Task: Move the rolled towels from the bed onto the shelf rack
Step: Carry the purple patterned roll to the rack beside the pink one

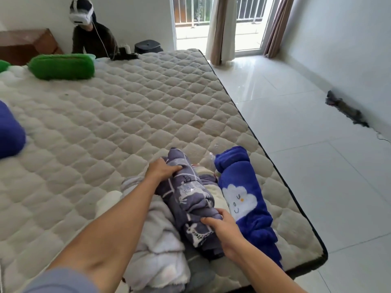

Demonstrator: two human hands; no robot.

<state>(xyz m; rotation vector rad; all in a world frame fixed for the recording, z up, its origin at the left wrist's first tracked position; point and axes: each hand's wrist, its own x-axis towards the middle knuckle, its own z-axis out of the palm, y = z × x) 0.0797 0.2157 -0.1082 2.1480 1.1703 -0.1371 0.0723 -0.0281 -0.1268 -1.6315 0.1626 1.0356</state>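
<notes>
Hands, both clamped on one grey patterned towel roll (190, 199) at the bed (118, 115) corner: left hand (161, 169) far end, right hand (222, 226) near end. One blue roll (245, 199) alongside right, one pale roll (156, 240) left, one green (61, 67) far off.

Grey-purple animal-print towel (191, 199), blue cloud-patterned towel (243, 199), green roll (61, 67).

two bare forearms, left hand (161, 171) and right hand (222, 228) ungloved (grey-blue sleeve (61, 281) at the left shoulder).
</notes>
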